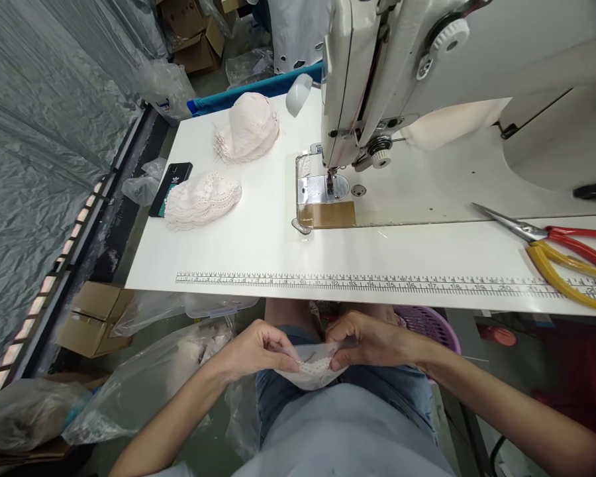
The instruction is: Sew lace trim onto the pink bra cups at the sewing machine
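Over my lap, below the table's front edge, a small white piece of fabric with a lacy patch is stretched between my two hands. My left hand pinches its left side between thumb and fingers. On the opposite side, my right hand grips the edge, thumb on top and fingers curled. Up on the table lie a stack of pale lace pieces and, behind it, a pile of cream cup-shaped pieces with loose threads.
A sewing machine stands on the white table, its needle over a metal plate. Scissors with red and yellow handles lie at right. A dark phone is partly under the lace. Plastic bags, cardboard boxes and a purple basket stand below.
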`<state>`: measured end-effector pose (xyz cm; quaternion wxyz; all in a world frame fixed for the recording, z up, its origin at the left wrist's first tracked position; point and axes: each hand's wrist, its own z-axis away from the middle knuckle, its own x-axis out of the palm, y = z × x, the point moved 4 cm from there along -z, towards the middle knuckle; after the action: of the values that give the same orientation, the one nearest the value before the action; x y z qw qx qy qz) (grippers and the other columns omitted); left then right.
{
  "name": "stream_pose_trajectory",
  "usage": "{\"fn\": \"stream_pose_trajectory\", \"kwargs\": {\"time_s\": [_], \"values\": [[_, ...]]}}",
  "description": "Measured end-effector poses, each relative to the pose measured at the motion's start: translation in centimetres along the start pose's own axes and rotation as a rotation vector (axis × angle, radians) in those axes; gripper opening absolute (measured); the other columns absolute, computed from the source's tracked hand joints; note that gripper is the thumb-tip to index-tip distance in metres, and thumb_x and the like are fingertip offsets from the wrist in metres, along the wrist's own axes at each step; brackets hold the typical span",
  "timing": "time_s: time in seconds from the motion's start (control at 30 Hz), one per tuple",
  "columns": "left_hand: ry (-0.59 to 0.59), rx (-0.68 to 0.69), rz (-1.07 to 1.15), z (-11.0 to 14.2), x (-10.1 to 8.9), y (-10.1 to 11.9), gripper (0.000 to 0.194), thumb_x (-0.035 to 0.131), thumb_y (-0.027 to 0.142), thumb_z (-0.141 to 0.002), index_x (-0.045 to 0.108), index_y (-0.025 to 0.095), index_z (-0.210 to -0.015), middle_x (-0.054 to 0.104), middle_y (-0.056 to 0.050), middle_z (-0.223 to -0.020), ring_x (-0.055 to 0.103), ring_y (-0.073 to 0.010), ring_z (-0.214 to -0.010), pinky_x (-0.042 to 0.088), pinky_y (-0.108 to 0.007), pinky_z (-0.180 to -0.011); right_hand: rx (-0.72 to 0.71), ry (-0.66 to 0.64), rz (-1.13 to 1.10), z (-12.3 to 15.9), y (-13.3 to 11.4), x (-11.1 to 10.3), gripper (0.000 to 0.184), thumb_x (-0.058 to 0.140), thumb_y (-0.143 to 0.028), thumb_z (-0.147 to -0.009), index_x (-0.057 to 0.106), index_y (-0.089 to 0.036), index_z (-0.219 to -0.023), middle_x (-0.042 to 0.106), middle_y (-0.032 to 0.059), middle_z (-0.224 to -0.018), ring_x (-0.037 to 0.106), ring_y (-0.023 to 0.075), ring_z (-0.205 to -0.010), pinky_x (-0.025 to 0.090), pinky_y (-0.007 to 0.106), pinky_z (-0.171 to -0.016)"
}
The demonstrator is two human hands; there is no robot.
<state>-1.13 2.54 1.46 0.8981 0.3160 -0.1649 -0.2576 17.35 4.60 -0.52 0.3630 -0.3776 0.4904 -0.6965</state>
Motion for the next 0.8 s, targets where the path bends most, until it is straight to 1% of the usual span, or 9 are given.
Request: {"fn": "stream_pose_trajectory", "kwargs": {"time_s": [0.1,0.27,0.47,0.53,0.67,0.8], "values": [[-0.002,0.012,0.018,0.16,-0.01,0.09,0.021,0.078,0.029,-0.061,0.074,0.012,-0.072,0.070,-0.006,-0.066,0.060,-0.0121,-0.060,0.048,-0.022,-0.062,-0.004,-0.016,-0.019,0.10,0.11,-0.01,0.025,0.065,-0.034,-0.078,0.070,-0.010,-0.080,0.063,0.0027,-0.072,0.056,0.0142,-0.067,0.041,0.022,-0.060],[0.025,0.013,0.055,0.12,-0.08,-0.17,0.021,0.079,0.030,-0.059,0.074,0.012,-0.070,0.069,-0.005,-0.065,0.060,-0.0118,-0.061,0.047,-0.022,-0.062,0.033,-0.003,-0.032,0.27,0.37,-0.28,0.030,0.065,-0.039,-0.078,0.071,-0.010,-0.082,0.064,0.0039,-0.074,0.056,0.0147,-0.069,0.042,0.023,-0.061],[0.041,0.043,0.107,-0.02,-0.06,-0.44,0.023,0.080,0.030,-0.058,0.072,0.011,-0.069,0.068,-0.004,-0.067,0.057,-0.0100,-0.060,0.045,-0.021,-0.062,0.031,0.022,-0.039,0.50,0.26,-0.40,0.030,0.065,-0.039,-0.078,0.071,-0.010,-0.083,0.064,0.0031,-0.073,0.056,0.0138,-0.069,0.043,0.022,-0.062],[0.048,0.056,0.114,-0.01,-0.02,-0.39,0.025,0.081,0.031,-0.058,0.069,0.011,-0.067,0.066,-0.002,-0.065,0.055,-0.0085,-0.058,0.043,-0.019,-0.059,0.045,0.025,-0.044,0.53,0.17,-0.34,0.029,0.065,-0.039,-0.077,0.070,-0.011,-0.083,0.063,0.0027,-0.074,0.056,0.0139,-0.069,0.043,0.022,-0.061],[0.048,0.068,0.100,0.04,0.12,-0.22,0.033,0.080,0.037,-0.058,0.059,0.011,-0.061,0.056,0.003,-0.053,0.045,-0.0050,-0.049,0.035,-0.016,-0.050,0.042,0.021,-0.043,0.43,-0.12,-0.13,0.028,0.066,-0.038,-0.076,0.069,-0.010,-0.083,0.062,0.0019,-0.073,0.055,0.0132,-0.068,0.041,0.022,-0.060],[0.039,0.111,0.091,-0.11,0.03,-0.33,0.039,0.079,0.040,-0.058,0.053,0.011,-0.059,0.054,0.002,-0.052,0.043,-0.0046,-0.048,0.031,-0.016,-0.047,0.045,0.040,-0.023,0.39,-0.34,-0.09,0.029,0.063,-0.038,-0.078,0.067,-0.010,-0.079,0.060,0.0023,-0.072,0.053,0.0133,-0.068,0.041,0.022,-0.060]]}}
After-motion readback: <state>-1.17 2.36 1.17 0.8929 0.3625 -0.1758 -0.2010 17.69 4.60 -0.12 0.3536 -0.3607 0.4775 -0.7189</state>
